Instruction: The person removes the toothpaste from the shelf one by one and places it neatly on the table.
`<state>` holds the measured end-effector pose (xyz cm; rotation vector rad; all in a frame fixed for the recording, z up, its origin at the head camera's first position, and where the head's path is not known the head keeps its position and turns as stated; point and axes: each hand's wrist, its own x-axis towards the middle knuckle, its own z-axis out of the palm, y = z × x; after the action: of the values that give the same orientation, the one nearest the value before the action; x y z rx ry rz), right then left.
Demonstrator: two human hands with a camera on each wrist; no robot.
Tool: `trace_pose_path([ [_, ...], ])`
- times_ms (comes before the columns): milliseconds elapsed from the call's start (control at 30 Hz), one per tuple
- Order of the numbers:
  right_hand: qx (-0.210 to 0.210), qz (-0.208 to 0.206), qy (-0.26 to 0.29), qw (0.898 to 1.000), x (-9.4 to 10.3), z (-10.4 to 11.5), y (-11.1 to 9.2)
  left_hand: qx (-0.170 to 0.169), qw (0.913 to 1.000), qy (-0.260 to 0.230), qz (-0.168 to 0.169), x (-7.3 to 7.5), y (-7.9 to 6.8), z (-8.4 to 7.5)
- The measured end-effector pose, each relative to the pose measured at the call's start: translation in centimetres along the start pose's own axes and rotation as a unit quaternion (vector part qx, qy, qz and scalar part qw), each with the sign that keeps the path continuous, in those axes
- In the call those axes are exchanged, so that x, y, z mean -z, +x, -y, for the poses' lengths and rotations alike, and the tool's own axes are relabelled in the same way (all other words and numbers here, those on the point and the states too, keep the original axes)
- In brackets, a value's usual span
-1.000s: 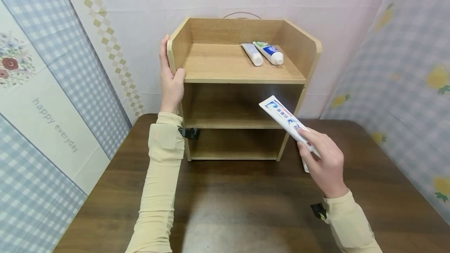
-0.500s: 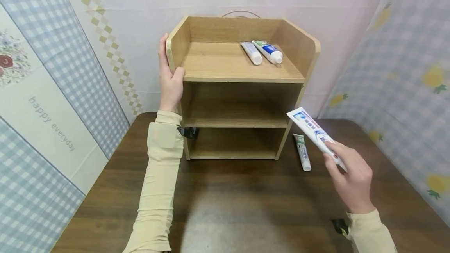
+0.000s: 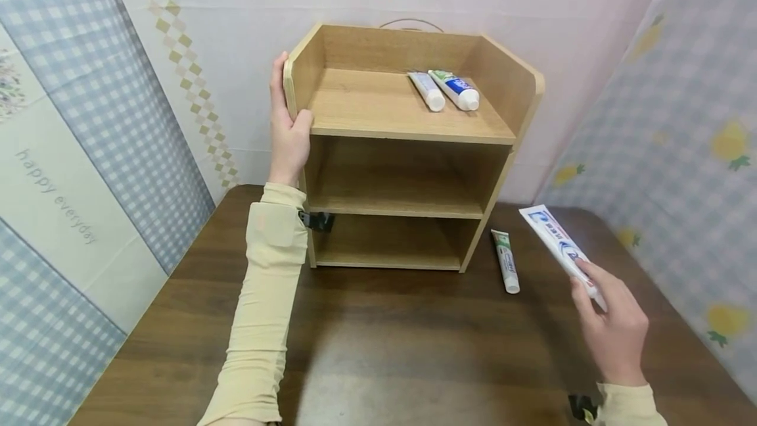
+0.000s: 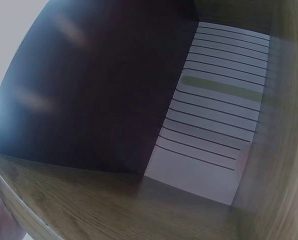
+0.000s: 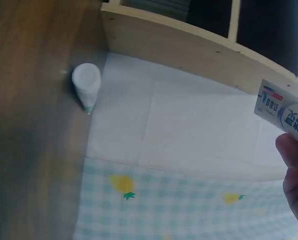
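In the head view my left hand [image 3: 290, 137] grips the left side panel of a small wooden shelf [image 3: 408, 135], thumb in front and fingers behind the edge. My right hand [image 3: 615, 321] pinches the cap end of a white toothpaste tube [image 3: 556, 238] with blue print, held above the table right of the shelf. The right wrist view shows that same toothpaste tube [image 5: 283, 110] and part of the hand. A green and white toothpaste tube [image 3: 505, 261] lies on the table beside the shelf. On the top board lie a pale tube [image 3: 427, 91] and a blue, green and white tube [image 3: 455, 89].
The shelf stands at the back of a dark brown table [image 3: 378, 340], before a white cloth backdrop [image 3: 260, 12]. Checked cloths hang left and right. A lined white patch [image 4: 213, 110] shows within the shelf in the left wrist view.
My right hand has carried the white toothpaste tube rightward and toward me, away from the shelf front. This uncovered the green and white tube on the table. The left hand keeps its grip.
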<state>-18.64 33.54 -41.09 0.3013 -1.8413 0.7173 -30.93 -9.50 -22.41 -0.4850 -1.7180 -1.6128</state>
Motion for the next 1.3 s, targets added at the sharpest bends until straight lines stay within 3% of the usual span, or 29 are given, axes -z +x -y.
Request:
trace_pose_path([
  [367, 0.004, 0.015, -0.069, 0.997, 0.1, -1.8, -1.5, -0.003, 0.9998, -0.018, -0.006, -0.3, 0.1, 0.5],
  [700, -0.036, 0.076, -0.113, 0.99, 1.0, -3.5, -2.1, 0.004, 0.9996, -0.026, -0.011, -0.5, -0.1, 0.4],
  [867, -0.081, 0.134, -0.138, 0.978, 0.9, -4.4, -2.7, 0.006, 0.9995, -0.027, -0.012, -0.7, -0.2, 0.5],
  [1067, -0.123, 0.159, -0.154, 0.967, 1.0, -5.1, -3.2, 0.0, 0.9994, -0.033, -0.014, -0.7, -0.3, 0.6],
  [1167, -0.161, 0.191, -0.17, 0.953, 1.3, -5.5, -3.3, -0.005, 0.9993, -0.034, -0.012, -0.7, -0.2, 0.5],
  [1300, -0.21, 0.264, -0.187, 0.923, 1.7, -6.0, -3.4, -0.003, 0.9994, -0.032, -0.012, -0.7, 0.0, 0.5],
])
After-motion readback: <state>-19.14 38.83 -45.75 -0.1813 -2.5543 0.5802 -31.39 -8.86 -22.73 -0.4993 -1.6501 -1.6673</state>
